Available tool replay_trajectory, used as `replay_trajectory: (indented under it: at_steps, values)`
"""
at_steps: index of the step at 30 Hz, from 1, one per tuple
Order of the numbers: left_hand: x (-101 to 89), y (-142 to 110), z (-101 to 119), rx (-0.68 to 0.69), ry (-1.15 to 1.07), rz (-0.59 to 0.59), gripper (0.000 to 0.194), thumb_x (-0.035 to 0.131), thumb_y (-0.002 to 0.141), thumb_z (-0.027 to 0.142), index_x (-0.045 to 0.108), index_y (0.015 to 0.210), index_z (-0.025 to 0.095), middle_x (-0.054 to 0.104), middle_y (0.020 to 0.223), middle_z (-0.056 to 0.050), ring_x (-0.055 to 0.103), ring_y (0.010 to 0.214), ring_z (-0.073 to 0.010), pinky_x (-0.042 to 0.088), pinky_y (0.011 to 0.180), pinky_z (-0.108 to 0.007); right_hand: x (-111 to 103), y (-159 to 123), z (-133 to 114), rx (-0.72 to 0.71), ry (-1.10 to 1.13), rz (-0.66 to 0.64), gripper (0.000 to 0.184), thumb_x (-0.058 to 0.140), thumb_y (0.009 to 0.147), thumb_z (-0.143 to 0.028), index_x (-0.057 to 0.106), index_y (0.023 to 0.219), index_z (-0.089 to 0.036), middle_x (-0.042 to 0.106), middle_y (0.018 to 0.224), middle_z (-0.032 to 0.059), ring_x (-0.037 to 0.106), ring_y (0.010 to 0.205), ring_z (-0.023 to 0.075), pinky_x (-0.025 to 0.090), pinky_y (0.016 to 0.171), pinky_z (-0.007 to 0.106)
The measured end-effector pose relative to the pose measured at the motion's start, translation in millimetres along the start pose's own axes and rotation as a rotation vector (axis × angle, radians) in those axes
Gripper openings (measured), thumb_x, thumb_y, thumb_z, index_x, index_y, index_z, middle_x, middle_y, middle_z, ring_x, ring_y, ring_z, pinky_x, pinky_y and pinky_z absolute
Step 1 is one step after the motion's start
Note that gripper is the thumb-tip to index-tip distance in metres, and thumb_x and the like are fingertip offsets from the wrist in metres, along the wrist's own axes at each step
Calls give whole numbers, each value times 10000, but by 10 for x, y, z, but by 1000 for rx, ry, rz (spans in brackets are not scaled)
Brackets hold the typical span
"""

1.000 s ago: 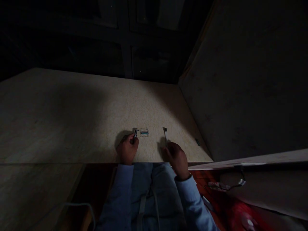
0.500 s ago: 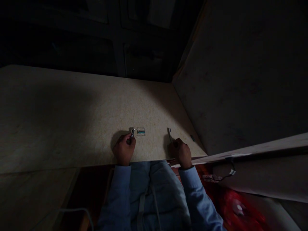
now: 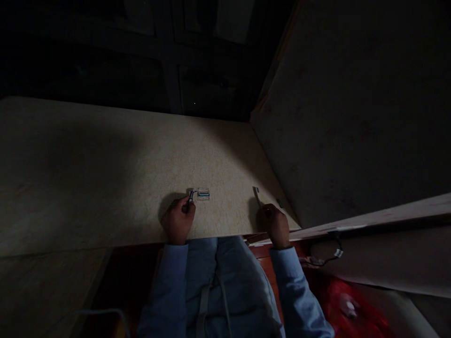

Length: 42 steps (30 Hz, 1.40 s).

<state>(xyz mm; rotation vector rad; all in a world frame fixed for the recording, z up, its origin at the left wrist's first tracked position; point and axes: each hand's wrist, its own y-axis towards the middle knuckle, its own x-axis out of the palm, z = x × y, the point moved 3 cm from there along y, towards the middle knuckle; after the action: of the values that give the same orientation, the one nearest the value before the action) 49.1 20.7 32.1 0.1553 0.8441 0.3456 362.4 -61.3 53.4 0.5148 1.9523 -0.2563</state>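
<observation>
The scene is dim. My left hand rests on a pale speckled tabletop, its fingers closed round a small razor handle. The handle's tip lies right beside a small clear cartridge case with a teal strip inside. My right hand is closed round the handle of a thin brush-like tool, whose head points away from me. A tiny dark piece lies just right of that tool.
A tall dark panel rises along the table's right side. A pale board slants in from the right, with a wire below it. Red fabric lies at lower right. Dark cabinets stand behind the table.
My right hand with the brush-like tool has slid to the right, away from the cartridge case. My left hand has stayed by the case.
</observation>
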Motion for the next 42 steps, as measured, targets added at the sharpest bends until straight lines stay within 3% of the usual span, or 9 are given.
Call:
replay_trajectory:
  at_steps: [8,19,25,28,32,37,42]
  values:
    - [5,2,-9,-3,10,-10,242,659,827,318,784,1011,220,793,963,-62,732,876,-241,518,747,-322,76,-44,2,-151,145,36,350,475,915,-329,776,999,-170,777,926,139,714,825,249,481,713,307]
    - [-9,3,25,18,8,-2,243,655,826,312,784,1002,208,793,949,-62,738,856,-247,526,741,-335,162,-57,-152,-176,167,62,245,564,860,-246,784,922,-159,720,866,114,671,723,202,475,673,285]
    - [10,1,-1,32,-2,11,241,658,824,318,784,1006,223,793,948,-58,736,850,-242,522,735,-329,169,-13,-93,-202,215,72,256,538,888,-231,782,943,-173,706,951,127,679,785,209,523,740,309]
    - [19,1,-19,28,-10,1,246,646,832,327,782,1011,225,795,939,-58,736,850,-247,519,730,-332,160,21,-37,-210,296,53,260,577,880,-305,778,968,-167,719,1002,143,699,860,241,548,775,342]
    - [10,-2,-21,28,-9,12,242,645,828,327,784,994,219,792,939,-65,733,836,-245,513,723,-330,141,63,22,-174,345,42,324,628,833,-395,777,1002,-162,744,1020,147,706,877,259,559,802,373]
    - [2,-8,-11,16,-15,3,255,644,829,331,785,1011,222,792,943,-65,734,847,-245,508,733,-328,137,115,78,-26,360,-1,417,666,747,-424,773,1038,-145,778,986,134,720,838,259,550,749,355]
    - [-10,-11,3,12,-32,4,245,652,829,332,784,1010,232,795,936,-59,733,859,-237,509,736,-317,98,140,114,17,332,-8,389,678,697,-401,789,987,-167,793,890,98,723,801,250,522,700,322]
